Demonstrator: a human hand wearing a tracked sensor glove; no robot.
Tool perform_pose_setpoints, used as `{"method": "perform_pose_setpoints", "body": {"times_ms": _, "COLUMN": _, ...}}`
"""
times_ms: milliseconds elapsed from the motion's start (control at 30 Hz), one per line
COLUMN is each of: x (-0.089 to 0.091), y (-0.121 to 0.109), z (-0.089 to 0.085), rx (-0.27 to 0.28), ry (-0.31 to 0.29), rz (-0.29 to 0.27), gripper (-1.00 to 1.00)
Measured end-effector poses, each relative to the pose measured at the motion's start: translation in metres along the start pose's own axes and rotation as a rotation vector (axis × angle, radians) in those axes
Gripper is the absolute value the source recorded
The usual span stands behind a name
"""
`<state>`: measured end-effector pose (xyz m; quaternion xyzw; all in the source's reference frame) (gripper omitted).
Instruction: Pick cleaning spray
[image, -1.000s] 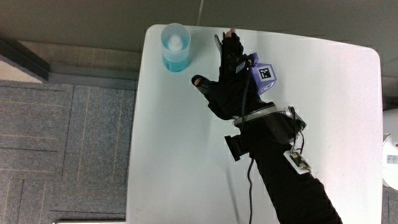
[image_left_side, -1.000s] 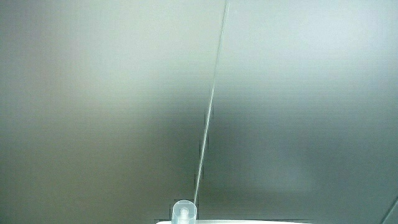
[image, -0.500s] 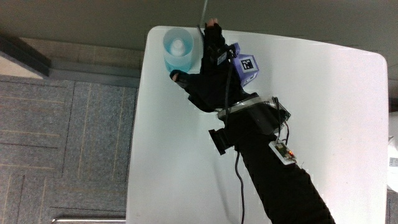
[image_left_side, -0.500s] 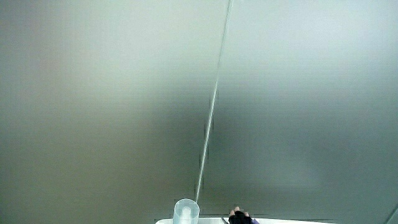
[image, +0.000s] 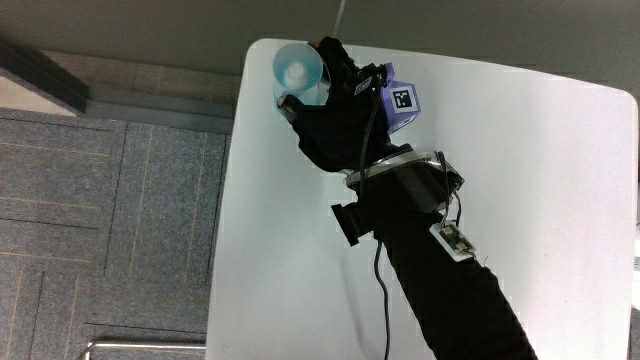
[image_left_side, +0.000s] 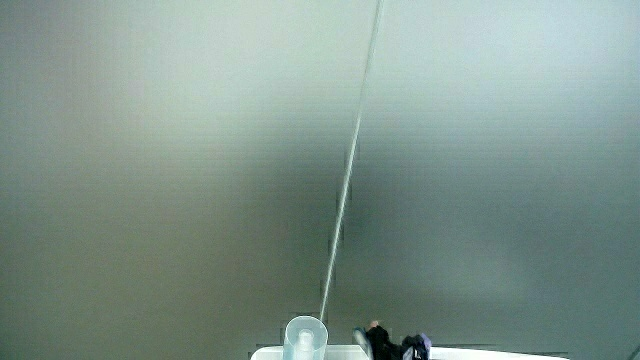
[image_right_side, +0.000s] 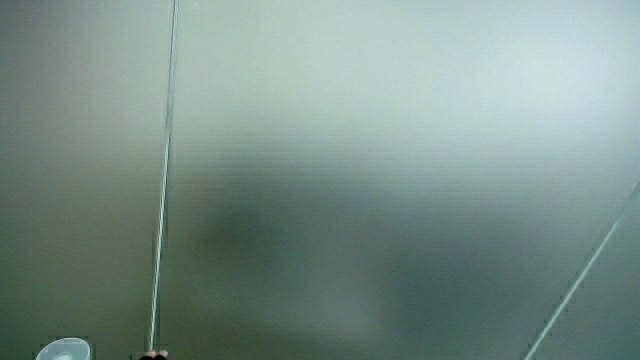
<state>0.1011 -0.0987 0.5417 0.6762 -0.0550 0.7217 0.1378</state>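
The cleaning spray (image: 294, 68) is a pale blue translucent bottle with a clear cap, standing at the table's corner farthest from the person. The hand (image: 320, 88) in its black glove is wrapped around the bottle, thumb on one side and fingers curled over the other. The patterned cube (image: 401, 101) sits on the back of the hand, and the forearm runs back toward the person. Both side views show mostly a pale wall, with only the bottle's cap (image_left_side: 305, 338) (image_right_side: 62, 350) and a bit of the glove (image_left_side: 385, 346) at the table's rim.
The white table (image: 520, 200) holds nothing else that I can see. Grey carpet floor (image: 100, 220) lies past the table's edge beside the bottle. A thin cable (image: 382, 300) runs along the forearm.
The hand has moved from beside the bottle onto it. Its fingers, spread a second ago, now curl around the bottle.
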Motion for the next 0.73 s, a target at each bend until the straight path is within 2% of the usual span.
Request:
{"method": "perform_pose_setpoints", "body": {"times_ms": 33, "x": -0.002, "y": 0.000, "z": 0.000, "rx": 0.001, "ry": 0.003, "rz": 0.000, "gripper": 1.00}}
{"method": "perform_pose_setpoints", "body": {"times_ms": 100, "x": -0.002, "y": -0.001, "z": 0.001, "rx": 0.006, "ry": 0.011, "rz": 0.001, "gripper": 1.00}}
{"method": "perform_pose_setpoints", "body": {"times_ms": 133, "x": 0.002, "y": 0.000, "z": 0.003, "rx": 0.005, "ry": -0.004, "rz": 0.008, "gripper": 1.00}}
{"method": "perform_pose_setpoints", "body": {"times_ms": 200, "x": -0.004, "y": -0.003, "z": 0.003, "rx": 0.003, "ry": 0.019, "rz": 0.003, "gripper": 1.00}}
{"method": "perform_pose_setpoints", "body": {"times_ms": 267, "x": -0.002, "y": -0.004, "z": 0.006, "rx": 0.001, "ry": 0.001, "rz": 0.019, "gripper": 1.00}}
{"method": "perform_pose_setpoints", "body": {"times_ms": 333, "x": -0.004, "y": -0.006, "z": 0.007, "rx": -0.005, "ry": 0.007, "rz": 0.022, "gripper": 1.00}}
{"method": "perform_pose_setpoints", "body": {"times_ms": 400, "x": -0.008, "y": -0.010, "z": 0.007, "rx": -0.010, "ry": 0.008, "rz": 0.045, "gripper": 1.00}}
{"method": "perform_pose_setpoints", "body": {"times_ms": 467, "x": -0.013, "y": -0.014, "z": 0.008, "rx": -0.011, "ry": 0.015, "rz": 0.042, "gripper": 1.00}}
{"method": "perform_pose_setpoints", "body": {"times_ms": 567, "x": -0.023, "y": -0.019, "z": 0.007, "rx": -0.029, "ry": 0.026, "rz": 0.082, "gripper": 1.00}}
{"method": "perform_pose_setpoints", "body": {"times_ms": 600, "x": -0.022, "y": -0.021, "z": 0.009, "rx": -0.025, "ry": 0.008, "rz": 0.075, "gripper": 1.00}}
{"method": "perform_pose_setpoints", "body": {"times_ms": 633, "x": -0.015, "y": -0.022, "z": 0.013, "rx": -0.026, "ry": -0.039, "rz": 0.081, "gripper": 1.00}}
{"method": "perform_pose_setpoints", "body": {"times_ms": 700, "x": -0.018, "y": -0.028, "z": 0.012, "rx": -0.026, "ry": -0.030, "rz": 0.100, "gripper": 1.00}}
{"method": "perform_pose_setpoints", "body": {"times_ms": 733, "x": -0.014, "y": -0.030, "z": 0.013, "rx": -0.032, "ry": -0.053, "rz": 0.116, "gripper": 1.00}}
